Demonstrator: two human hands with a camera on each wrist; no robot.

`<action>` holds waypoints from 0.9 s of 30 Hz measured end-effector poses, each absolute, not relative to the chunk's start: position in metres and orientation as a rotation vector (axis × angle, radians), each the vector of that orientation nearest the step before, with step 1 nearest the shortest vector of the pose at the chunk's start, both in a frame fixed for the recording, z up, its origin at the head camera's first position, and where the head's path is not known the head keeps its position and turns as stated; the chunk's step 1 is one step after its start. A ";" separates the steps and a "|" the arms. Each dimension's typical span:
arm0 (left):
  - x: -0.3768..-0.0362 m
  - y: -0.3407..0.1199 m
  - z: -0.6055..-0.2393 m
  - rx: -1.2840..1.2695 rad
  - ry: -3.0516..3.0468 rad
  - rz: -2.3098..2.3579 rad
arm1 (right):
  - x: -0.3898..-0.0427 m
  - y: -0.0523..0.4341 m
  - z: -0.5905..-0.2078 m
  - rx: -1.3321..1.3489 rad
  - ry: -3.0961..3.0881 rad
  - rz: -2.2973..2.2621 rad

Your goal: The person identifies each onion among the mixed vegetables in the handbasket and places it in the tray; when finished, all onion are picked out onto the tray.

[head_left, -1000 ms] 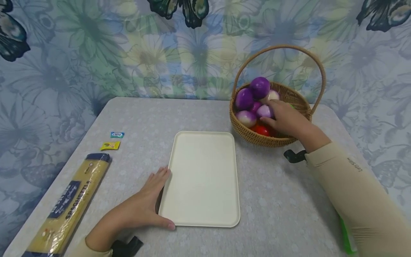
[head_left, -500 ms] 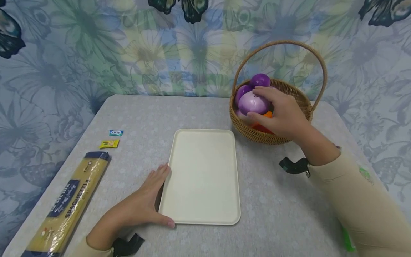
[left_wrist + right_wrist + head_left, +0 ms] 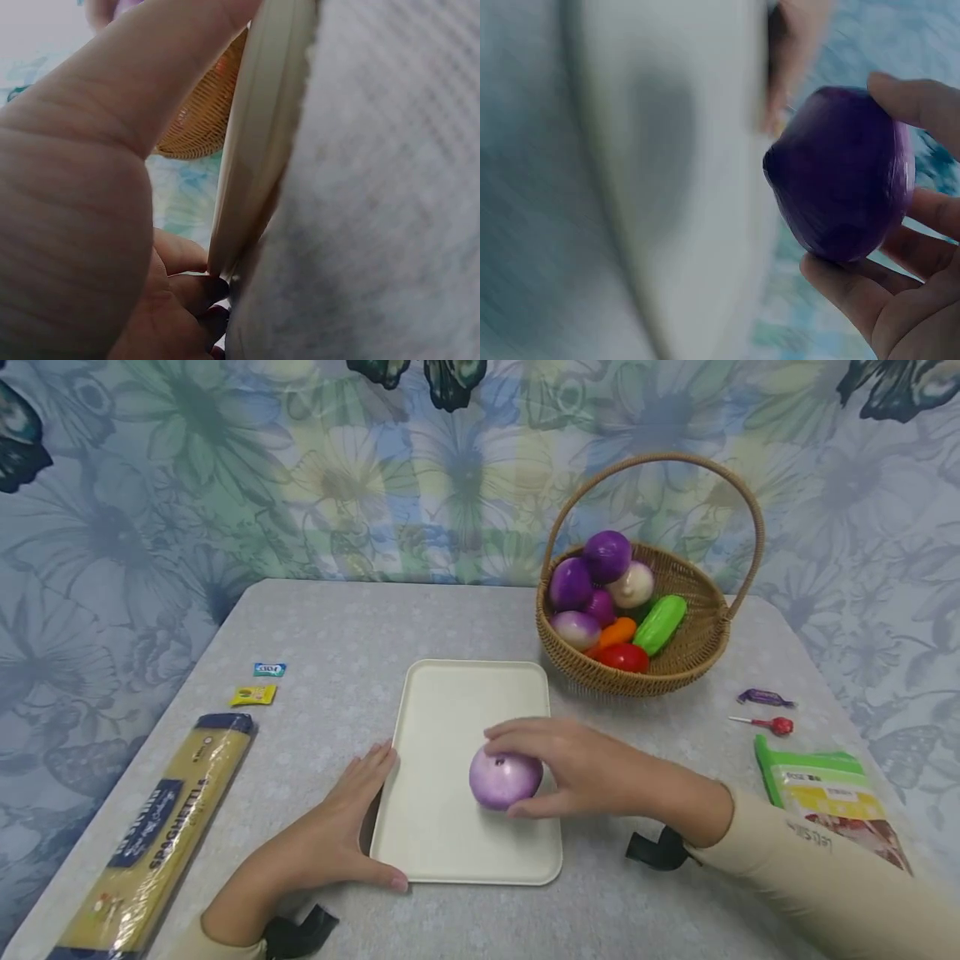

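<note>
"SPAGHETTI" readable on the long pasta packet (image 3: 153,835) near the tabletop's left edge; other print there and elsewhere too small.

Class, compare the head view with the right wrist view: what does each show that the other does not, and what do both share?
Only the head view shows the wicker basket of toy vegetables, the spaghetti packet, the two small sachets, the lollipop, the wrapped sweet and the green packet.

Only the right wrist view shows the underside of the purple onion, held clear above the tray, with its shadow below.

Both show the right hand gripping the onion over the cream tray, and the left hand resting at the tray's edge.
</note>
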State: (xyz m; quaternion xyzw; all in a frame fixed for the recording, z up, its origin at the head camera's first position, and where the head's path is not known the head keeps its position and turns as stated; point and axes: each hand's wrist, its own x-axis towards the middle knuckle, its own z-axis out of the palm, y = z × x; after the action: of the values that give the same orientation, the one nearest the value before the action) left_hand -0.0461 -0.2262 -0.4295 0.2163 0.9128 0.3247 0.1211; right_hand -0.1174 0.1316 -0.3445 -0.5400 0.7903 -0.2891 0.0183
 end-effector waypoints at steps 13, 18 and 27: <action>-0.045 -0.226 -0.429 0.616 2.667 0.948 | -0.106 0.128 -0.365 -1.625 2.342 -0.837; -0.045 -0.225 -0.429 0.629 2.670 0.956 | -0.138 0.142 -0.330 -1.731 2.460 -0.973; -0.045 -0.226 -0.428 0.657 2.686 0.939 | -0.244 0.193 -0.256 -1.145 2.908 -0.856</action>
State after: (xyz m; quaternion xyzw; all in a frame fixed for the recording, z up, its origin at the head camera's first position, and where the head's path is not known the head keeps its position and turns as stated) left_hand -0.0448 -0.2264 -0.4285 0.2236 0.9141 0.3197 0.1103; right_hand -0.2442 0.1929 -0.2559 -0.3528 0.8964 -0.2638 -0.0495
